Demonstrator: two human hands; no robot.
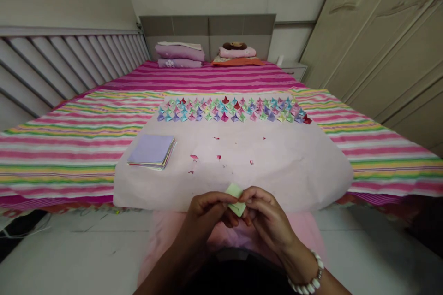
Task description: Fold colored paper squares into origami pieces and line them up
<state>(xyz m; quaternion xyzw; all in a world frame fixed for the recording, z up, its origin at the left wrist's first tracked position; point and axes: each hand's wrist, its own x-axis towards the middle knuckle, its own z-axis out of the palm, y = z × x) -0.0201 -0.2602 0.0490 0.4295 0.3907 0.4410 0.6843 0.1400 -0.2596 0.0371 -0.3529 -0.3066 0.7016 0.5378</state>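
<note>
My left hand [207,209] and my right hand [266,214] meet at the bed's near edge, both pinched on a small light green folded paper [235,192]. The paper sticks up between my fingertips, partly hidden by them. A bead bracelet [309,281] circles my right wrist. Ahead lies a pale pink sheet [294,161] spread over the bed. At its far side are rows of several small folded paper pieces [231,109] in many colours. A stack of square papers [152,151], lilac on top, lies on the sheet to the left.
Small red paper scraps [194,157] dot the sheet's middle. The bed has a striped cover [62,143], with folded bedding [180,55] and a pillow with a toy [237,51] at the headboard. A slatted wall stands left, wardrobe doors [391,46] right, white floor below.
</note>
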